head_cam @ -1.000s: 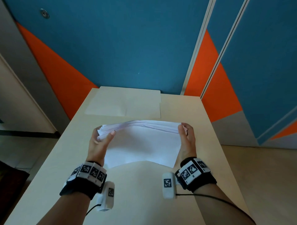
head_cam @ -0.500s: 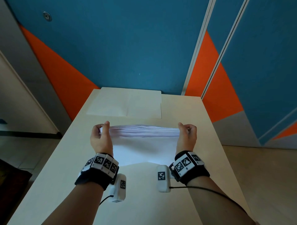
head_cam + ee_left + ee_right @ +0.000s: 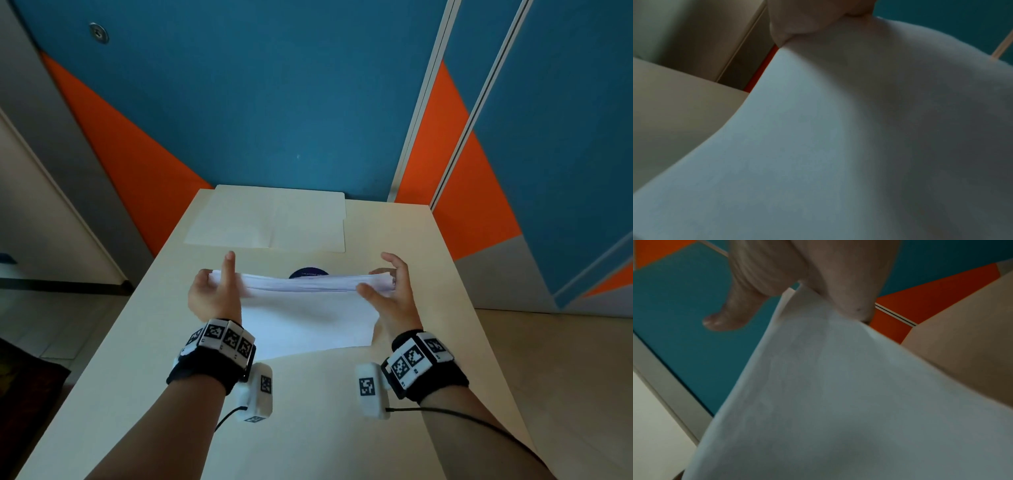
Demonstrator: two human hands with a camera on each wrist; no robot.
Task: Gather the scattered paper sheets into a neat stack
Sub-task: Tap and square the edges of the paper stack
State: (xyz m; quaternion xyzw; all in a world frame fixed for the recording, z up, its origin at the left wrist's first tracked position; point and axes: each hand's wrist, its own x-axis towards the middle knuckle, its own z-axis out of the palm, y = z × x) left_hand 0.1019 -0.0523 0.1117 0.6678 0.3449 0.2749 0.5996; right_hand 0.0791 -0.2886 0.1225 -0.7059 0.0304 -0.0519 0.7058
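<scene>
We are squaring up the bundle of white paper sheets (image 3: 301, 301), held on edge between the two hands above the pale beige table (image 3: 308, 428). The left hand (image 3: 214, 296) takes the bundle's left end, with one finger raised straight above the top edge; its wrist view shows only the underside of a sheet curving away from a fingertip. The right hand (image 3: 394, 294) takes the right end, thumb in front and curled fingers behind; its wrist view shows the corner of the paper (image 3: 838, 386) pinched at the grip. So both grips are clamped on the sheets, loosely by the look of it.

The bundle's top edge runs from grip to grip and looks nearly even, and the lower edge reaches toward the table. Beyond the grips lies a cream paper folder (image 3: 270, 219), flat and well apart. Next, we judge, comes tapping the lower edge on the table with slack grips until the edges align.

Half a second ago both fists were closed at the top corners; now fingers have lifted, and a dark round mark (image 3: 308, 273) shows behind the bundle.
</scene>
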